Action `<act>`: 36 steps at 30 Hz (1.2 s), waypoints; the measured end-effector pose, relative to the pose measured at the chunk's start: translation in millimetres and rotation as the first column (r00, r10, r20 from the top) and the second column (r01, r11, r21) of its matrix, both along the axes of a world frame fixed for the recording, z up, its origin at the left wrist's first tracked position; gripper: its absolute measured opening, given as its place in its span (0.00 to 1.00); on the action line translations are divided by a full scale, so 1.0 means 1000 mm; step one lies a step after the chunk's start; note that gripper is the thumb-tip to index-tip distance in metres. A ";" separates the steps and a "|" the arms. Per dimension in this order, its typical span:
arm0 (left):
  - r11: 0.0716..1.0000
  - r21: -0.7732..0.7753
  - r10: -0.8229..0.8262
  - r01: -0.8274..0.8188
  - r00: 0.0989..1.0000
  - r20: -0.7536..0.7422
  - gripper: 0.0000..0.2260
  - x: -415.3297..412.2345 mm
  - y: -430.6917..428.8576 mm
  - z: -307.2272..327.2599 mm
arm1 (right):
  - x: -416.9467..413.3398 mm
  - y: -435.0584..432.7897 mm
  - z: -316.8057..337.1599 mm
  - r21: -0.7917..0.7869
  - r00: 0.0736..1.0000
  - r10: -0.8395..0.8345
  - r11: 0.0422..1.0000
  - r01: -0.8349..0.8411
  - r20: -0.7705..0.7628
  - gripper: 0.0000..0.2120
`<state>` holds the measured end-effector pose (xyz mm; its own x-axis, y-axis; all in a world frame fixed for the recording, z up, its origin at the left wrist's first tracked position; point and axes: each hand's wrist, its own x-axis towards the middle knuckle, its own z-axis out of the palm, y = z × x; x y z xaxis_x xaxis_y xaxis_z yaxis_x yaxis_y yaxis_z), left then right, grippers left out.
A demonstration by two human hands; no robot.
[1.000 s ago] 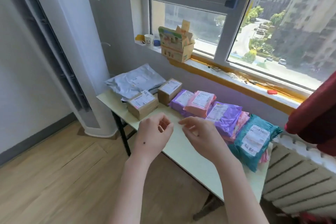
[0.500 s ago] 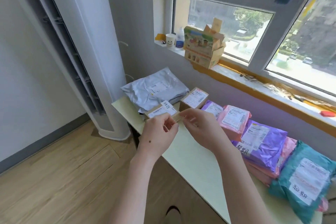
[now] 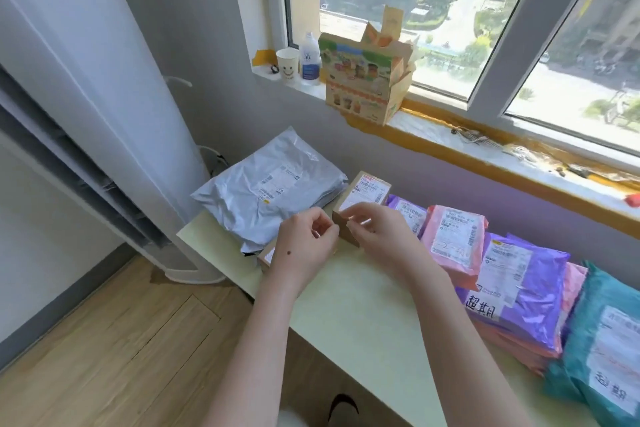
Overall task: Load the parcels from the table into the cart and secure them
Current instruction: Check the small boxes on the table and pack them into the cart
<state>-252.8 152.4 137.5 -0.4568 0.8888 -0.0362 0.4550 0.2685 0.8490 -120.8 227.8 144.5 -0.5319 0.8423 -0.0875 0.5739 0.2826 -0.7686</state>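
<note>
Parcel count on the worktop (image 3: 349, 315): two brown cardboard boxes, one grey mailer bag, two purple bags, at least two pink bags (more pink edges show under the stack, number unclear), and one teal bag.

- Grey mailer bag (image 3: 273, 191): far left end of the worktop, lying flat, label up.
- Rear cardboard box (image 3: 363, 194): just right of the grey bag, label up.
- Front cardboard box (image 3: 268, 255): near the worktop's front edge, mostly hidden behind the left hand.
- Small purple bag (image 3: 410, 213): just right of the rear box.
- Top pink bag (image 3: 455, 241): overlaps the small purple bag's right side.
- Large purple bag (image 3: 519, 291): lies on a pink bag (image 3: 573, 291).
- Teal bag (image 3: 609, 350): right end of the row.

Hand pose: both forearms reach forward over the worktop. The left hand (image 3: 304, 250) is curled, thumb and forefinger pinched nearly closed, above the front box; no object is seen in the pinch. The right hand (image 3: 377, 232) is curled in front of the rear box's near corner, fingertips close together; whether it grips the box cannot be told.

Containers: an open printed carton (image 3: 363, 83) stands on the window sill (image 3: 450, 135), contents unclear. Beside it stand one paper cup (image 3: 287, 64) and one bottle (image 3: 310, 59).
</note>
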 end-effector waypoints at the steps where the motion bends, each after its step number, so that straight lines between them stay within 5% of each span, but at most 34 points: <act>1: 1.000 -0.014 -0.008 0.008 1.000 0.012 0.07 -0.005 0.009 -0.005 | -0.002 0.005 -0.006 -0.013 1.000 -0.021 1.000 0.021 0.005 0.12; 7: 0.985 -0.117 -0.132 0.130 0.991 -0.014 0.02 -0.041 0.073 -0.038 | -0.015 0.041 -0.045 -0.040 0.980 -0.189 0.981 0.191 0.059 0.14; 11: 0.948 -0.198 -0.254 0.248 0.967 -0.008 0.10 -0.060 0.118 -0.068 | -0.030 0.064 -0.080 -0.091 0.935 -0.334 0.934 0.345 0.119 0.21; 16: 0.845 -0.372 -0.395 0.383 0.917 0.045 0.23 -0.073 0.164 -0.112 | -0.053 0.086 -0.119 -0.205 0.828 -0.529 0.803 0.560 0.186 0.30; 21: 0.750 -0.482 -0.474 0.453 0.876 0.086 0.17 -0.079 0.186 -0.147 | -0.066 0.101 -0.139 -0.271 0.651 -0.740 0.600 0.752 0.169 0.26; 25: 0.710 -0.477 -0.492 0.518 0.849 0.192 0.19 -0.079 0.188 -0.153 | -0.076 0.098 -0.147 -0.418 0.676 -0.698 0.555 0.719 0.236 0.18; 36: 0.738 -0.243 -0.558 0.629 0.772 0.304 0.19 -0.093 0.182 -0.129 | -0.079 0.078 -0.128 -0.458 0.586 -0.810 0.523 0.718 -0.007 0.18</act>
<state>-345.4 334.6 8.9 0.2096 0.8973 -0.3885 0.4452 0.2662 0.8550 -199.7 306.1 16.4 0.2604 0.8487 -0.4603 0.2513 -0.5199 -0.8164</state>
